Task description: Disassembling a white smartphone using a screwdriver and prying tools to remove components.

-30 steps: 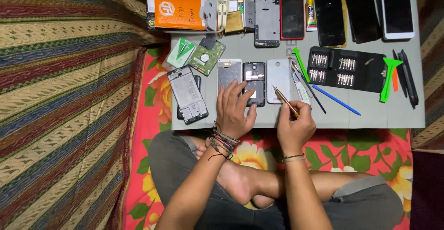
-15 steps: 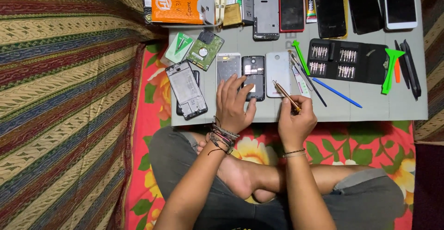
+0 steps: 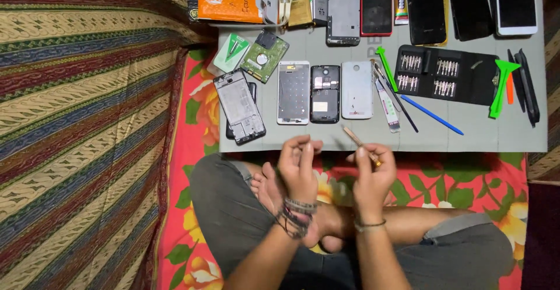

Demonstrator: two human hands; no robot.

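Grey mat (image 3: pixel 466 141) carries phone parts beyond both hands. Right hand (image 3: pixel 373 176) pinches a thin, light stick (image 3: pixel 359 144), probably easily snapped, near its lower end; left hand (image 3: pixel 298 164) curls loosely, seemingly empty.

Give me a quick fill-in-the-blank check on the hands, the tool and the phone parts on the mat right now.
1. The right hand holds a thin ____ tool, its tip pointing up and left.
2. The left hand holds ____ that I can make out.
3. On the grey mat, the black opened phone lies between a white frame and a white ____ cover.
4. The blue stick lies just below the black ____ case.

Missing words: wooden; nothing; back; bit
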